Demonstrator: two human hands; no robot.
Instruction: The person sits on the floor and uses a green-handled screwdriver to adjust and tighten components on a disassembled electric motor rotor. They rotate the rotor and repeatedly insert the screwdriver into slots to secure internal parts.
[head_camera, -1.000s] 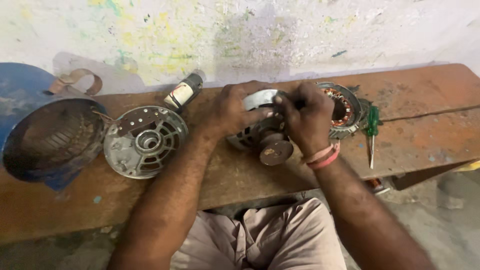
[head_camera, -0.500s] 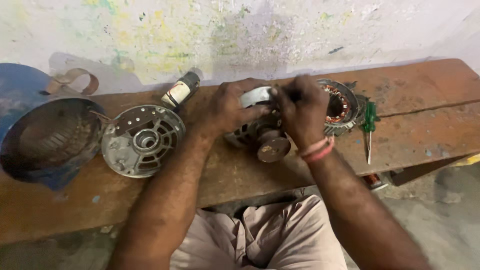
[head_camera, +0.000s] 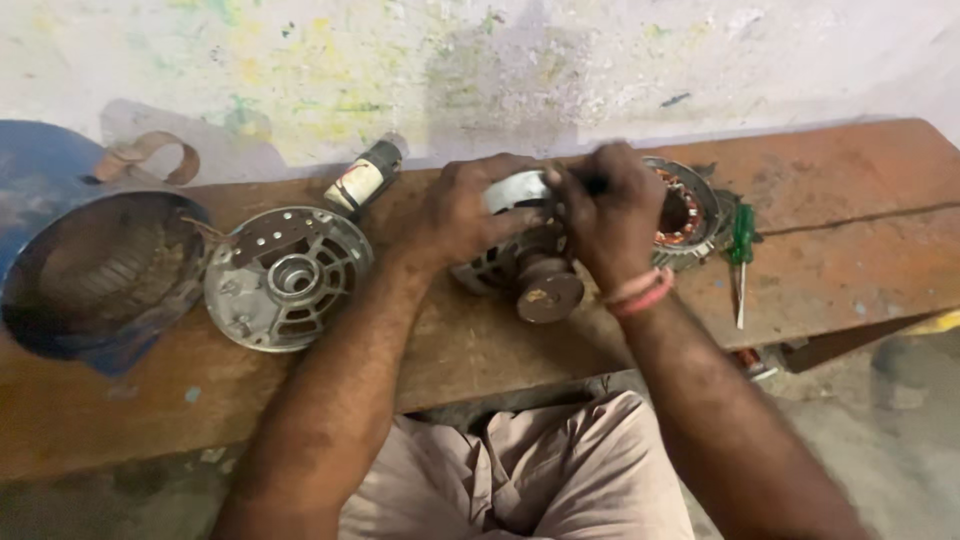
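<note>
Since a second ago both hands have barely shifted: the left hand (head_camera: 465, 215) still steadies the motor housing (head_camera: 520, 262) mid-bench, while the right hand (head_camera: 605, 215) stays closed on its top.

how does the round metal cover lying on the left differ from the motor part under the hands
The round metal cover lies flat and untouched, its spoked face and centre hub fully visible. The motor part is tilted, gripped by the left hand and right hand, largely hidden, with a brown pulley facing out. Both are grey metal on the wooden bench.
</note>
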